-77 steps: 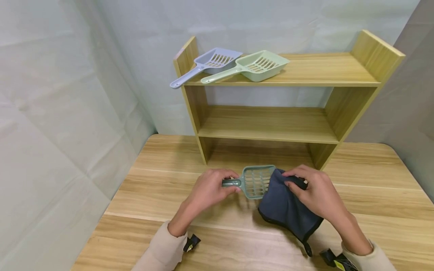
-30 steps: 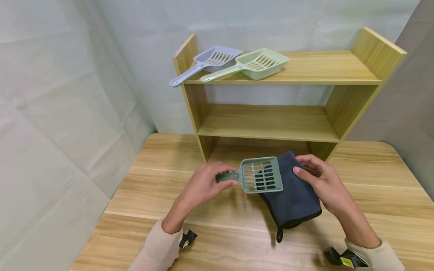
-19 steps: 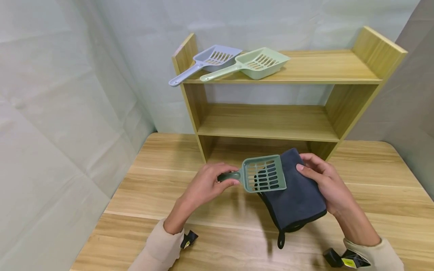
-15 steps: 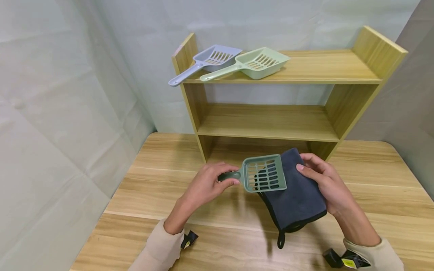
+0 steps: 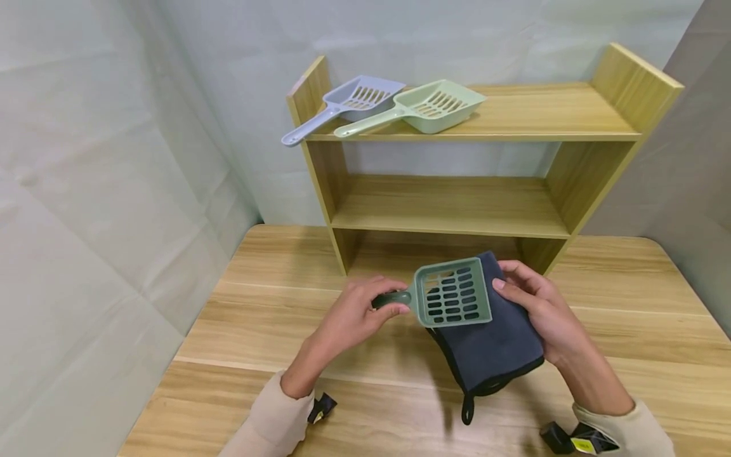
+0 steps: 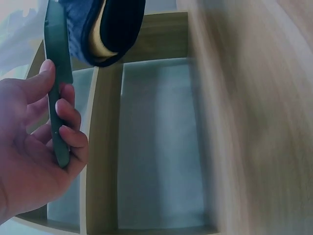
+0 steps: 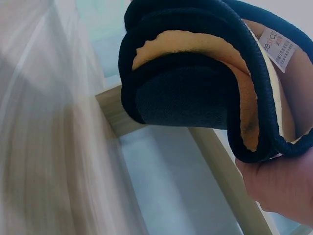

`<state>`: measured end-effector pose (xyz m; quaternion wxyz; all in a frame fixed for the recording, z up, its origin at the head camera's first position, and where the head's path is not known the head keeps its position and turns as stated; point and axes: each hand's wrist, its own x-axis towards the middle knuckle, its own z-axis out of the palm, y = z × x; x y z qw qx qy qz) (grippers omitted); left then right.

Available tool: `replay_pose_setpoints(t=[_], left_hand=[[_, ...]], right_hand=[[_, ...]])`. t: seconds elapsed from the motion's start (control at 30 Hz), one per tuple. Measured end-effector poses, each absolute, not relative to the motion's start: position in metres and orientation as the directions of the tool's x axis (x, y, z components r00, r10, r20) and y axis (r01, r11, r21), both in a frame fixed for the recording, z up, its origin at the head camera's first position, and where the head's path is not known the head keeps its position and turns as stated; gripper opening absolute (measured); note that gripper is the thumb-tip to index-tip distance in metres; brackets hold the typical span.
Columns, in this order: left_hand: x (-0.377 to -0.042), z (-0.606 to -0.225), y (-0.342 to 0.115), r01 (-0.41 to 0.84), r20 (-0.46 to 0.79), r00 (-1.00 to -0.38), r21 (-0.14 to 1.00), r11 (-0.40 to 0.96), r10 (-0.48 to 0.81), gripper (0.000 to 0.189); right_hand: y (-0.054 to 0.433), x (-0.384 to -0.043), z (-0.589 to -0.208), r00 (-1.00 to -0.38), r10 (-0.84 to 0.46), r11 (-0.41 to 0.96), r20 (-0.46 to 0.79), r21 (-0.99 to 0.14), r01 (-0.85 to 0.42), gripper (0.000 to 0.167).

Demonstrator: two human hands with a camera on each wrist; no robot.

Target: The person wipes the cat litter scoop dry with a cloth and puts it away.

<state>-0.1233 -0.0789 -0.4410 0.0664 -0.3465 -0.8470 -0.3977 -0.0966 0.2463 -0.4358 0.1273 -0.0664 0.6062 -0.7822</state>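
Note:
My left hand grips a dark green slotted litter scoop by its handle, thumb against one side and fingers curled round the other in the left wrist view. The scoop's head lies face up, overlapping a folded dark blue cloth. My right hand holds the cloth at its right side, thumb on top and fingers partly hidden behind. In the right wrist view the cloth shows black binding, an orange-tan inner side and a white label. A black loop hangs from its lower corner.
A wooden shelf unit stands behind the hands on the wooden table. On its top board lie a lavender litter scoop and a pale green one, their handles sticking out past the front edge. Pale fabric hangs around.
The cloth has gone from being pinched at the scoop's far edge to lying folded beneath its head. The scoop has tilted face up and, in the last half second, shifted slightly right.

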Motion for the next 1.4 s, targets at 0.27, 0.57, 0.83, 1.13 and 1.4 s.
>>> replay_pose_setpoints(t=[0.27,0.57,0.83,1.13,1.4], left_hand=[[-0.121,-0.445,-0.073,0.622,0.373,-0.765,0.640,0.452,0.525,0.033],[-0.120,-0.446,-0.071,0.604,0.364,-0.778,0.660,0.447,0.513,0.031],[-0.122,-0.443,-0.076,0.547,0.293,-0.813,0.680,0.488,0.504,0.031],[-0.127,-0.438,-0.085,0.568,0.300,-0.797,0.666,0.483,0.524,0.028],[-0.130,-0.433,-0.094,0.586,0.320,-0.796,0.618,0.524,0.514,0.028]], right_hand=[[0.239,-0.096,-0.440,-0.952,-0.306,-0.262,-0.017,-0.960,0.102,0.029],[0.235,-0.097,-0.444,-0.943,-0.332,-0.268,0.012,-0.960,0.082,0.031],[0.239,-0.095,-0.439,-0.946,-0.324,-0.290,-0.025,-0.949,0.125,0.030],[0.246,-0.094,-0.434,-0.946,-0.321,-0.295,-0.031,-0.947,0.131,0.031],[0.253,-0.093,-0.429,-0.942,-0.334,-0.336,0.009,-0.935,0.110,0.032]])
